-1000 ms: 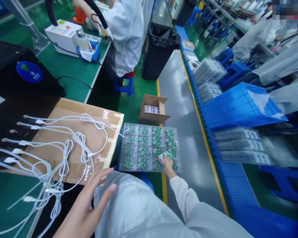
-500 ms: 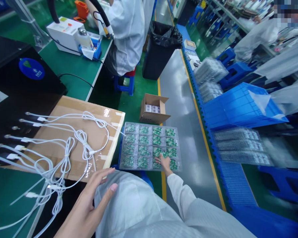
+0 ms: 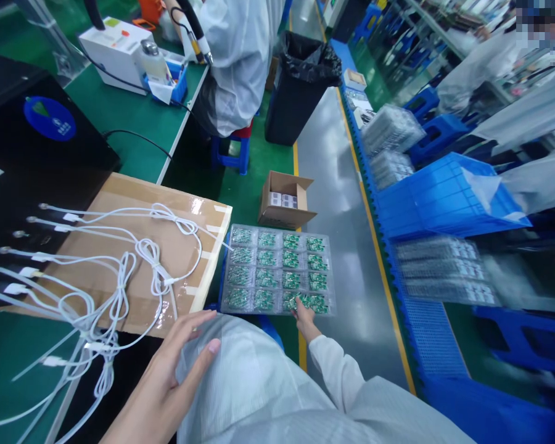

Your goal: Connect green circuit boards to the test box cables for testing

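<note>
My right hand [image 3: 305, 320] reaches down to the front row of a clear compartment tray [image 3: 280, 239]. A small green circuit board [image 3: 309, 301] is pinched at its fingertips, lying across the divider between two front compartments. Piles of similar green boards fill the tray's compartments. My left hand [image 3: 178, 364] hovers with thumb and fingers apart, holding nothing, near the front corner of a cardboard sheet [image 3: 115, 203]. White cables [image 3: 157, 265] lie coiled on that sheet, to the left of the hand.
An open carton [image 3: 287, 197] stands beyond the tray, with a black bin [image 3: 296, 105] behind it. A black machine [image 3: 32, 166] borders the cables. One co-worker [image 3: 235, 61] sits at the green bench. Blue crates [image 3: 444, 197] and stacked trays [image 3: 444, 265] line the right.
My right hand has moved slightly toward me, from the second-nearest row to the front row of the tray, with the circuit board at its fingertips. My left hand keeps its pose.
</note>
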`<state>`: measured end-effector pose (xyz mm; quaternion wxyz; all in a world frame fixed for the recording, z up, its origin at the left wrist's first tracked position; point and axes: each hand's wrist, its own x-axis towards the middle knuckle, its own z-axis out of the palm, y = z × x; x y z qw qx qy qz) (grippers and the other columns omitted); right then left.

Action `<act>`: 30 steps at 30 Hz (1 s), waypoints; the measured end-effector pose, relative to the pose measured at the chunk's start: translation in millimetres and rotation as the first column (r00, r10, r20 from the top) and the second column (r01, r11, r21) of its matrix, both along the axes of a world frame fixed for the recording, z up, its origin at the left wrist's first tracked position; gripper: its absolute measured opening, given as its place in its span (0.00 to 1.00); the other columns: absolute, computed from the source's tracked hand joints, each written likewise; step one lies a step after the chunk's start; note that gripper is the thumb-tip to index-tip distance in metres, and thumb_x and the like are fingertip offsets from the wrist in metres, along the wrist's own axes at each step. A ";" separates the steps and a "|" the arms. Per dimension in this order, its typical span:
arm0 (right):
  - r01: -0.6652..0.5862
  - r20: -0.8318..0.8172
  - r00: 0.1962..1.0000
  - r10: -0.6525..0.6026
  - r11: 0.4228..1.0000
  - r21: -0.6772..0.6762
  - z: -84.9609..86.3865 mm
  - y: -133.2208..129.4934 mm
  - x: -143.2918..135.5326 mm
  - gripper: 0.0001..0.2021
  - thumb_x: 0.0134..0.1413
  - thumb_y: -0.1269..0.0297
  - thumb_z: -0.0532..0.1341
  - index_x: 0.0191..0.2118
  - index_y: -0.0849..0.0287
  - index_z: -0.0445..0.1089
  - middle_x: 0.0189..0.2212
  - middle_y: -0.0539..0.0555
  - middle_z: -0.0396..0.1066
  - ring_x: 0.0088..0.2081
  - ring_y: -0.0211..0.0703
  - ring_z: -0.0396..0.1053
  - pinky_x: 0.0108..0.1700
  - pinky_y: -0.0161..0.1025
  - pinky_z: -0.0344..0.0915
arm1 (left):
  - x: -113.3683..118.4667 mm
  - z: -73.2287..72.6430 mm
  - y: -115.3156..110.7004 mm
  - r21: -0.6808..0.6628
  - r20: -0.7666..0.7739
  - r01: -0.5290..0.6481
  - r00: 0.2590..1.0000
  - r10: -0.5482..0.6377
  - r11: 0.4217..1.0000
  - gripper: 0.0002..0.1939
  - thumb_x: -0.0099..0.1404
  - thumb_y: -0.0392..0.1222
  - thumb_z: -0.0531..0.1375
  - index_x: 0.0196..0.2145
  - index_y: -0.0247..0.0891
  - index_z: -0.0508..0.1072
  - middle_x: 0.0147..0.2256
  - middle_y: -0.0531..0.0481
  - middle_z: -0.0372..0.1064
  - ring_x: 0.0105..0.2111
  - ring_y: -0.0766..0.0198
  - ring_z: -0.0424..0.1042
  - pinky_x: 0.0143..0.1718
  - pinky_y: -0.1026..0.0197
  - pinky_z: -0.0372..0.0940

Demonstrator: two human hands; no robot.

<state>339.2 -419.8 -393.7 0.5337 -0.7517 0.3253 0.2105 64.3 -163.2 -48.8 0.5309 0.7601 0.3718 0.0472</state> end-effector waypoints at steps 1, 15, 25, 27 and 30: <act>0.035 -0.022 0.999 -0.036 0.999 -0.013 -0.5 -0.1 -2.2 0.23 0.49 0.57 0.74 0.46 0.57 0.66 0.31 0.47 0.74 0.26 0.37 0.73 0.25 0.31 0.74 | -0.1 -0.5 -0.1 -0.005 -0.004 0.002 1.000 -0.002 1.000 0.23 0.71 0.57 0.60 0.61 0.50 0.74 0.59 0.45 0.72 0.56 0.51 0.76 0.56 0.53 0.74; 0.135 -0.167 0.978 -0.126 0.990 0.045 13.7 3.5 -4.9 0.13 0.67 0.67 0.65 0.53 0.64 0.69 0.37 0.51 0.76 0.33 0.37 0.78 0.34 0.33 0.78 | -0.4 -3.4 -2.0 -0.027 0.008 0.024 1.000 -0.024 0.999 0.23 0.72 0.56 0.60 0.61 0.51 0.73 0.61 0.46 0.70 0.60 0.51 0.73 0.55 0.55 0.75; 0.081 -0.246 0.966 -0.082 0.997 -0.011 16.2 -12.7 -5.8 0.09 0.68 0.63 0.64 0.47 0.63 0.72 0.36 0.50 0.74 0.30 0.33 0.72 0.31 0.32 0.74 | 3.4 -0.3 -3.9 -0.032 0.033 0.039 0.999 -0.037 0.999 0.20 0.73 0.55 0.59 0.59 0.50 0.74 0.59 0.47 0.71 0.61 0.54 0.72 0.62 0.54 0.70; 0.062 -0.231 0.971 -0.062 0.998 -0.009 15.6 -13.5 -9.4 0.08 0.66 0.64 0.66 0.45 0.63 0.72 0.33 0.48 0.73 0.28 0.32 0.71 0.30 0.32 0.74 | 4.8 -0.3 -3.9 -0.035 0.041 0.042 0.998 -0.040 0.998 0.20 0.74 0.54 0.59 0.59 0.49 0.74 0.59 0.47 0.71 0.61 0.54 0.72 0.62 0.54 0.70; 0.042 -0.164 0.985 -0.042 0.999 -0.003 15.6 -12.5 -16.7 0.16 0.55 0.65 0.74 0.45 0.63 0.70 0.25 0.44 0.71 0.25 0.35 0.72 0.30 0.33 0.76 | 5.4 -1.3 -3.5 -0.041 0.038 0.044 0.998 -0.043 0.998 0.20 0.74 0.55 0.59 0.59 0.49 0.74 0.59 0.46 0.71 0.61 0.54 0.72 0.62 0.53 0.70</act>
